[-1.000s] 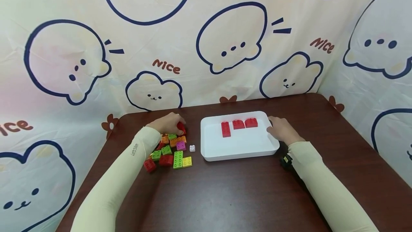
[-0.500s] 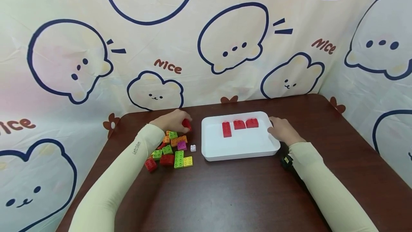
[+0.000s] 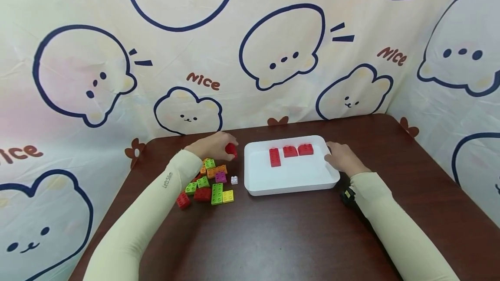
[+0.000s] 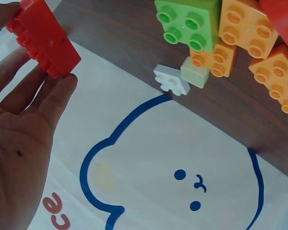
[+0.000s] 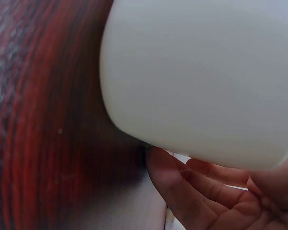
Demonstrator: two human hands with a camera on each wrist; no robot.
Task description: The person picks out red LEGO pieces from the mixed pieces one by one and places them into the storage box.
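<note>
My left hand (image 3: 215,145) pinches a red toy building brick (image 3: 231,149) just above the table, left of the white tray (image 3: 289,181). In the left wrist view that brick (image 4: 50,40) is held between thumb and fingertips, its studs toward the palm. Gripping the tray's right side is my right hand (image 3: 345,158); the right wrist view has its fingers (image 5: 165,167) against the tray's outer wall (image 5: 197,86). Three red bricks lie in the tray: an upright oblong one (image 3: 275,157), a middle one (image 3: 290,151) and a right one (image 3: 305,149).
Beneath and in front of the left forearm lies a pile of mixed bricks, including a long green brick (image 3: 216,193), a yellow one (image 3: 228,196), a purple one (image 3: 220,177) and a red one (image 3: 202,194). A small white brick (image 3: 234,180) sits near the tray. A printed cloth (image 3: 273,99) hangs behind the table.
My left hand has lifted the red brick off the back of the pile and moved it right, toward the tray. The right hand and the tray have stayed in place.
</note>
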